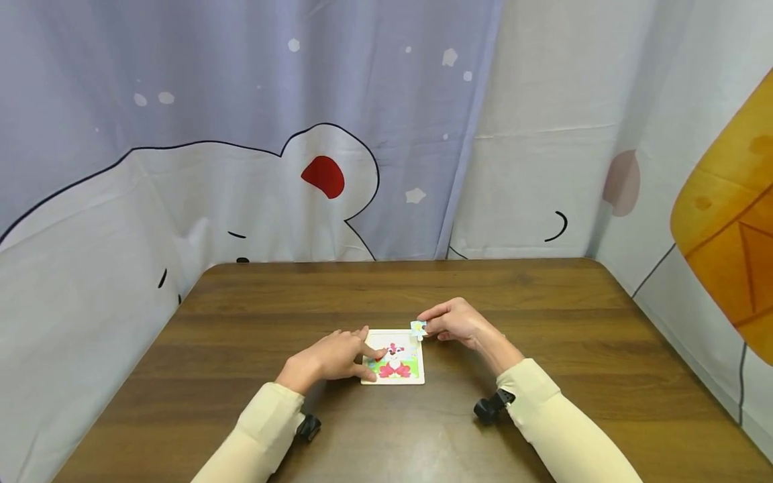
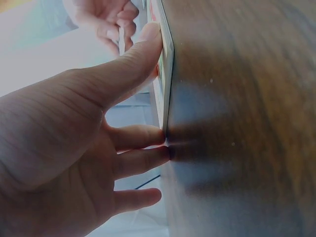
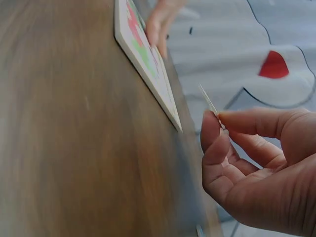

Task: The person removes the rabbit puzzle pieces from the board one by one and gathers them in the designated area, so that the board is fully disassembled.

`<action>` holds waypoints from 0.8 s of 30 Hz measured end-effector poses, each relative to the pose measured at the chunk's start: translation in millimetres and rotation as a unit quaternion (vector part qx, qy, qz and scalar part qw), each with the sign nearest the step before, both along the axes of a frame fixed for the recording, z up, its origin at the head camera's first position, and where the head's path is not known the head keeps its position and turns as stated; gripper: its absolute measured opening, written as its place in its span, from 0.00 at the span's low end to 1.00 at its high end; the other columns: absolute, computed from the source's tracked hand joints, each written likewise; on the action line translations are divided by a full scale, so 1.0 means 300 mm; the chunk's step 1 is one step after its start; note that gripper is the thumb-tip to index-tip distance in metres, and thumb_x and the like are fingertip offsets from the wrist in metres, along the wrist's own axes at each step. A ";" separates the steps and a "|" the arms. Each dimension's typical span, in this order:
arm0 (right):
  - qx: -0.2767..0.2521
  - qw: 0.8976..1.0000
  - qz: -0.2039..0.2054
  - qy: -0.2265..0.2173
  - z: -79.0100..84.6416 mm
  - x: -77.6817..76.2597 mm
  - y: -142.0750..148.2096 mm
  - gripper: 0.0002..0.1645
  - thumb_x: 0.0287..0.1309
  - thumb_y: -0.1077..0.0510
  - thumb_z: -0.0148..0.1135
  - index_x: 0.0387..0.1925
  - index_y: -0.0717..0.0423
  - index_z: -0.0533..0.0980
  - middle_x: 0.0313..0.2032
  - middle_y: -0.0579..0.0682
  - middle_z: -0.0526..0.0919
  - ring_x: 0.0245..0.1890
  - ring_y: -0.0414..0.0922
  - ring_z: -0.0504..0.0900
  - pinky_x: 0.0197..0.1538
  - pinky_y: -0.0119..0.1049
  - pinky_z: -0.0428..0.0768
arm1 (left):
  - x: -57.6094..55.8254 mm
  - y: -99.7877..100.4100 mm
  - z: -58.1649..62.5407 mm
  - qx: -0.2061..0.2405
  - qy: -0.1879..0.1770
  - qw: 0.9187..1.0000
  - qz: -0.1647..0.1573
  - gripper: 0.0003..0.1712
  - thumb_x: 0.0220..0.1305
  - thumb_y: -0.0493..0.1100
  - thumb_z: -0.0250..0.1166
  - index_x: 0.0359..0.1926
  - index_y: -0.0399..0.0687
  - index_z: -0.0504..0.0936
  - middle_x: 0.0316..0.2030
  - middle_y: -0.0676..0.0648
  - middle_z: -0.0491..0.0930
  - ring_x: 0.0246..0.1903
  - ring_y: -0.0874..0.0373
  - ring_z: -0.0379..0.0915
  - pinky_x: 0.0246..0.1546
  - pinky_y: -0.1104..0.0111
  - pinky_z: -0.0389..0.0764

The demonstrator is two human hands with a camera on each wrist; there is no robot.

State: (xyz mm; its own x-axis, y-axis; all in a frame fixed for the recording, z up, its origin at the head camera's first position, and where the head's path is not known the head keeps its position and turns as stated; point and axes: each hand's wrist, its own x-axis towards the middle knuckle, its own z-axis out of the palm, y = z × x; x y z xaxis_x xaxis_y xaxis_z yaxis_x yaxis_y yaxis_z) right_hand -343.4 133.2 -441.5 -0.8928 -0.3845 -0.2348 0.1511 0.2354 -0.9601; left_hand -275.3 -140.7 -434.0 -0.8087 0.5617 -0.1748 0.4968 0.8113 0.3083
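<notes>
A small square jigsaw puzzle board (image 1: 392,383) with a pink-and-white cartoon animal lies flat on the table. My left hand (image 1: 335,357) rests at the board's left side. Its thumb (image 2: 140,47) and a finger lie over the picture, while other fingers are at the edge, spread and fairly straight. Above the board's upper right corner, my right hand (image 1: 461,325) pinches a light blue puzzle piece (image 1: 418,329) with a yellow patch. In the right wrist view the piece (image 3: 208,99) appears edge-on between thumb and fingertips, apart from the board.
The brown wooden table (image 1: 253,315) spreads around the board on every side. Behind it hangs a printed curtain (image 1: 410,134). Each wrist carries a dark strapped device, such as the one on the right (image 1: 494,406).
</notes>
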 end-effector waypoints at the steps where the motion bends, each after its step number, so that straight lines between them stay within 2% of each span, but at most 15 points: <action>1: -0.002 1.000 -0.002 0.000 0.001 0.000 0.024 0.19 0.54 0.72 0.66 0.50 0.72 0.81 0.32 0.53 0.87 0.31 0.42 0.85 0.31 0.32 0.78 | 0.001 0.003 0.000 0.003 0.001 1.000 -0.004 0.32 0.62 0.58 0.69 0.65 0.58 0.78 0.71 0.27 0.59 0.68 0.36 0.61 0.67 0.42 0.59; 5: 0.002 1.000 -0.020 -0.008 0.009 0.001 0.111 0.22 0.51 0.71 0.69 0.51 0.71 0.81 0.29 0.51 0.87 0.23 0.38 0.80 0.24 0.30 0.74 | 0.004 0.008 0.002 0.012 0.004 1.000 -0.010 0.31 0.61 0.56 0.70 0.65 0.56 0.79 0.70 0.27 0.59 0.68 0.34 0.62 0.67 0.42 0.59; 8: 0.007 1.000 -0.019 -0.008 0.017 -0.001 0.162 0.24 0.50 0.72 0.70 0.52 0.71 0.81 0.29 0.51 0.86 0.21 0.38 0.77 0.25 0.30 0.74 | 0.004 0.008 -0.001 0.014 0.004 1.000 -0.005 0.31 0.61 0.56 0.70 0.65 0.57 0.79 0.70 0.27 0.59 0.68 0.34 0.61 0.67 0.42 0.58; 10: 0.010 1.000 -0.011 -0.004 0.022 -0.004 0.182 0.24 0.51 0.72 0.68 0.53 0.72 0.79 0.31 0.51 0.86 0.24 0.38 0.79 0.29 0.32 0.78 | 0.004 0.005 -0.004 0.016 0.005 1.000 -0.003 0.31 0.61 0.56 0.70 0.64 0.57 0.79 0.70 0.27 0.59 0.68 0.34 0.61 0.67 0.42 0.58; 12: 0.016 1.000 0.001 0.009 0.025 -0.007 0.192 0.25 0.51 0.73 0.67 0.54 0.75 0.78 0.35 0.53 0.85 0.28 0.40 0.81 0.34 0.34 0.81 | 0.004 0.000 -0.005 0.019 0.006 1.000 -0.004 0.31 0.61 0.56 0.70 0.64 0.56 0.80 0.70 0.27 0.59 0.68 0.34 0.61 0.67 0.42 0.59; 16: 0.052 0.998 0.019 0.036 0.027 -0.007 0.199 0.25 0.50 0.74 0.68 0.53 0.76 0.78 0.40 0.57 0.85 0.31 0.41 0.82 0.37 0.35 0.82 | 0.004 -0.002 -0.006 0.023 0.007 1.000 -0.006 0.30 0.61 0.56 0.70 0.64 0.56 0.80 0.70 0.26 0.59 0.67 0.33 0.62 0.67 0.41 0.59; 21: 0.107 0.991 0.034 0.076 0.017 -0.009 0.194 0.25 0.46 0.74 0.69 0.50 0.74 0.80 0.35 0.58 0.87 0.25 0.41 0.80 0.29 0.34 0.79 | 0.004 -0.002 -0.007 0.018 0.007 1.000 -0.005 0.30 0.61 0.56 0.70 0.64 0.56 0.80 0.70 0.26 0.59 0.67 0.33 0.61 0.67 0.42 0.59; 24: 0.134 0.984 0.047 0.105 0.011 -0.013 0.191 0.25 0.43 0.74 0.69 0.48 0.73 0.81 0.34 0.58 0.87 0.24 0.40 0.80 0.28 0.34 0.78 | 0.005 -0.003 -0.005 0.019 0.007 1.000 -0.006 0.31 0.61 0.56 0.70 0.64 0.56 0.80 0.70 0.26 0.59 0.67 0.33 0.62 0.67 0.42 0.59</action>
State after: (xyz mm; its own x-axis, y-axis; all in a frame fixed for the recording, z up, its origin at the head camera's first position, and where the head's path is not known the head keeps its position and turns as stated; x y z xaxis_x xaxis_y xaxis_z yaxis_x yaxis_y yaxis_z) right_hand -347.4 190.4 -438.2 -0.8958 -0.4169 -0.1537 -0.0779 0.4879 -0.8694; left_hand -273.7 -141.5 -435.4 -0.8041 0.5772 -0.1422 0.5104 0.7931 0.3325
